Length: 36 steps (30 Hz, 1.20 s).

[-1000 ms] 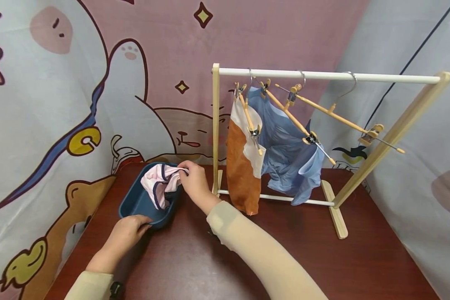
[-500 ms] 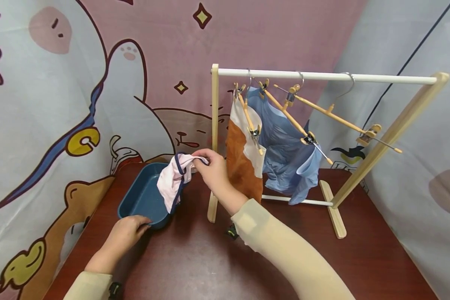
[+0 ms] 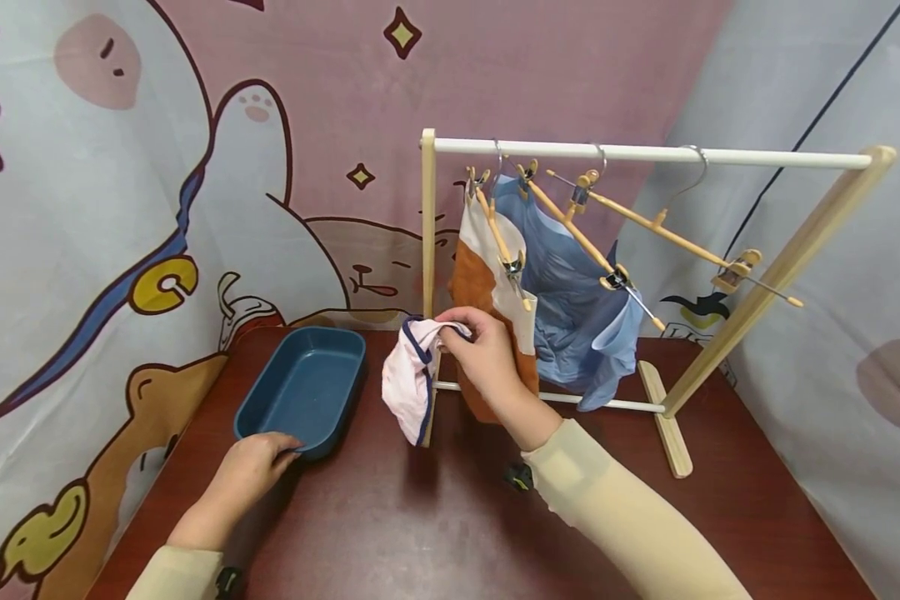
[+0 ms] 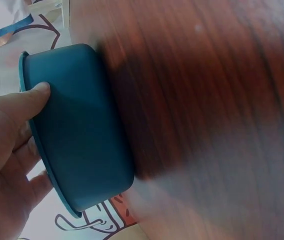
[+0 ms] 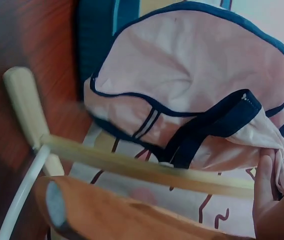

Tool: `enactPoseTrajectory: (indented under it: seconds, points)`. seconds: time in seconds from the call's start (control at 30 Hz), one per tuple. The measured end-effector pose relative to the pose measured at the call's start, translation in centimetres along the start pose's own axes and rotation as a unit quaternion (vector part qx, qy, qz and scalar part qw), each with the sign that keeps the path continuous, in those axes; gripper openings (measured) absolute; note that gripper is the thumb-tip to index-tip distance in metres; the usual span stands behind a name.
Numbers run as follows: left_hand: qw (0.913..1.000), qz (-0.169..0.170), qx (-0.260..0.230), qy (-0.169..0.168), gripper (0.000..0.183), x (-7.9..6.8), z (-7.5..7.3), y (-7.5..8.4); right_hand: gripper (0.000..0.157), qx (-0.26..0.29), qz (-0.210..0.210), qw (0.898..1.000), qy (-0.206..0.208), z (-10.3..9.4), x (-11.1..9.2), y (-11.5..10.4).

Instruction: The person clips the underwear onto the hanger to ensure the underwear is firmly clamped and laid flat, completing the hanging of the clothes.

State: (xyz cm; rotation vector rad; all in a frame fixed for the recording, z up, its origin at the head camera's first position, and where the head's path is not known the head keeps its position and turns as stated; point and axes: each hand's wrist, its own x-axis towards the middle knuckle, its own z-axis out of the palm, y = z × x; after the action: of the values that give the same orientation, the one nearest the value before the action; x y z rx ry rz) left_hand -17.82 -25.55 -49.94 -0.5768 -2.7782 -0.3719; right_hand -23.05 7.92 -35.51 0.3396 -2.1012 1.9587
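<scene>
My left hand (image 3: 249, 471) holds the near rim of a blue plastic basin (image 3: 303, 387) on the table. In the left wrist view its thumb lies on the basin's outer wall (image 4: 82, 135), with the fingers round the rim. Between thumb and fingers, my right hand (image 3: 487, 354) pinches an edge of a small pale pink garment (image 3: 405, 387) with navy trim. The garment hangs down in front of the rack's left post, right of the basin. In the right wrist view its pink panel (image 5: 182, 60) spreads out beneath a folded navy band.
A wooden rack (image 3: 429, 225) with a white top rail (image 3: 645, 152) stands at the right. Orange-and-white cloth (image 3: 472, 287) and light blue cloth (image 3: 562, 292) hang there from clip hangers. Further right is a bare clip hanger (image 3: 660, 223). Printed curtains (image 3: 330, 100) surround the table.
My right hand has lifted the pink garment out of the basin and carried it right, to the rack's left post. The left hand has stayed on the basin rim.
</scene>
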Motion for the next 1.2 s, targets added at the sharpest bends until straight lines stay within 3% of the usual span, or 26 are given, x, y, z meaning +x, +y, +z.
enactPoseTrajectory:
  seconds: [0.23, 0.4, 0.6, 0.73, 0.9, 1.2]
  points:
    - [1.0000, -0.004, -0.002, -0.007, 0.009, 0.1, -0.2, 0.1, 0.018, -0.047, -0.003, 0.999, -0.008, -2.4, -1.9, -0.2]
    - [1.0000, 0.001, 0.000, 0.001, 0.011, 0.1, -0.2, 0.1, 0.015, -0.137, -0.003, 0.991, -0.006, -4.1, -3.0, 0.0]
    - [1.0000, 0.000, -0.003, -0.007, 0.010, 0.2, -0.2, 0.1, 0.014, -0.226, -0.050, 0.973, 0.004, -5.9, -4.1, 1.0]
    - [0.9998, -0.005, -0.004, -0.017, 0.010, 0.3, -0.3, 0.0, 0.015, -0.259, -0.095, 0.961, -0.018, -6.4, -4.9, 1.7]
    - [0.9998, -0.008, -0.004, -0.020, 0.010, 0.3, -0.4, -0.1, 0.018, -0.309, -0.147, 0.938, -0.048, -6.8, -5.8, 3.0]
    - [0.9979, -0.028, -0.022, -0.054, 0.011, 0.6, -0.7, 0.2, 0.019, -0.377, -0.161, 0.905, -0.115, -6.7, -7.3, 5.0]
